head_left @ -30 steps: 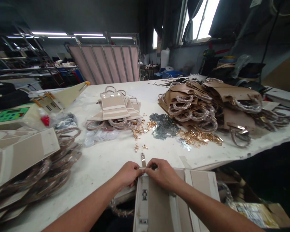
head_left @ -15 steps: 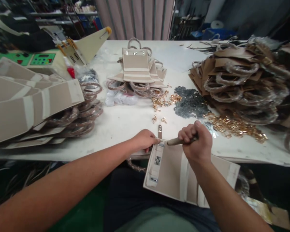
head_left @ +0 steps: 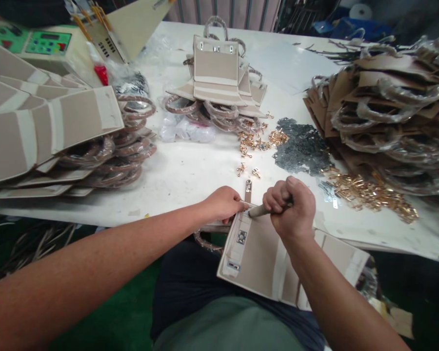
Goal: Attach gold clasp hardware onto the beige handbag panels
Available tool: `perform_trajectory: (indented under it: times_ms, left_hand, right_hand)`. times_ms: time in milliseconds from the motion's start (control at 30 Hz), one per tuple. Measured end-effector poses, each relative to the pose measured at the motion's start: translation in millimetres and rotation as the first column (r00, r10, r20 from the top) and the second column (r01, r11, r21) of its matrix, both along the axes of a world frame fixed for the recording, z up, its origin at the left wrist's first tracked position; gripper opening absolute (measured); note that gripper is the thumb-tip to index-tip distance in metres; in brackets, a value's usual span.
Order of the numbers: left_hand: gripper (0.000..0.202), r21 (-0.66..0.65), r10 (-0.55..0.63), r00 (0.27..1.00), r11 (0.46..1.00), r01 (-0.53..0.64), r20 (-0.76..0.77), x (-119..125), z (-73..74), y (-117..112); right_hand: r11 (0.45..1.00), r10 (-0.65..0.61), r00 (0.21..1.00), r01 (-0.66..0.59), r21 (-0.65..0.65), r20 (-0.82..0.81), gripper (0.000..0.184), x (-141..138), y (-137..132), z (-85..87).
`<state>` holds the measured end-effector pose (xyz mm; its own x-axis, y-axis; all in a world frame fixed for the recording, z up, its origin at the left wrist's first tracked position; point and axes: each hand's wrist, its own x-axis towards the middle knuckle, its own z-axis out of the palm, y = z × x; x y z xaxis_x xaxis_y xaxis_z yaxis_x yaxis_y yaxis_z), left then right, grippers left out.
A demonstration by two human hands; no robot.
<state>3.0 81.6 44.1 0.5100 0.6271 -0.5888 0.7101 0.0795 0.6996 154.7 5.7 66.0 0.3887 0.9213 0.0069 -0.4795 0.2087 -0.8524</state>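
Note:
A flat beige handbag panel point(head_left: 259, 253) lies across my lap and the table's front edge, lined side up, with a plastic-wrapped handle point(head_left: 207, 242) below it. Metal fittings point(head_left: 242, 237) sit along its left strip, and a short strap with a metal eyelet point(head_left: 248, 187) sticks out past its far edge. My left hand point(head_left: 225, 204) pinches the far left corner of the panel. In my right fist point(head_left: 292, 207) is a thick, rod-like tool point(head_left: 259, 210); its end meets the panel beside the left fingertips. The fist hides the rest of the tool.
Beige bag pieces point(head_left: 84, 112) pile up at left before a machine with a green control panel point(head_left: 48, 43). More bags point(head_left: 215, 68) stand mid-table. Gold fittings point(head_left: 373, 195) and dark metal plates point(head_left: 300, 146) lie at right, beside stacked brown bags point(head_left: 398, 107).
The view has tipped down, so the table items sit higher. The tool's tip has come slightly closer to my left fingers at the panel's corner. Both hands keep their holds.

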Motion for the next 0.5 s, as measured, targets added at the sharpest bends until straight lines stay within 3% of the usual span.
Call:
perform_trajectory:
  times_ms: [100,200,267,367,500]
  left_hand:
    - [0.040,-0.031,0.019,1.000,0.999,-0.018,0.025,-1,-1.8,0]
    - [0.039,-0.062,0.026,0.999,0.998,-0.023,0.047,-2,-1.4,0]
    - [0.037,-0.068,0.034,0.997,0.997,-0.029,0.072,-4,0.4,-1]
    - [0.034,-0.078,0.025,0.993,0.997,-0.016,0.117,-8,2.1,-2]
    - [0.032,-0.072,-0.007,0.988,0.997,0.019,0.157,-10,-6.1,-1]
  right_hand:
    - [0.996,0.091,0.973,-0.089,-0.016,0.214,0.047,-9,4,4.1]
    - [0.973,0.231,0.876,-0.205,-0.106,0.423,0.051,-12,10,11.4]
    - [0.959,0.283,0.833,-0.248,-0.136,0.476,0.053,-12,16,17.0]
    - [0.970,0.240,0.852,-0.224,-0.091,0.466,0.054,-16,23,24.6]
    - [0.962,0.264,0.797,-0.257,-0.089,0.543,0.054,-28,24,35.1]
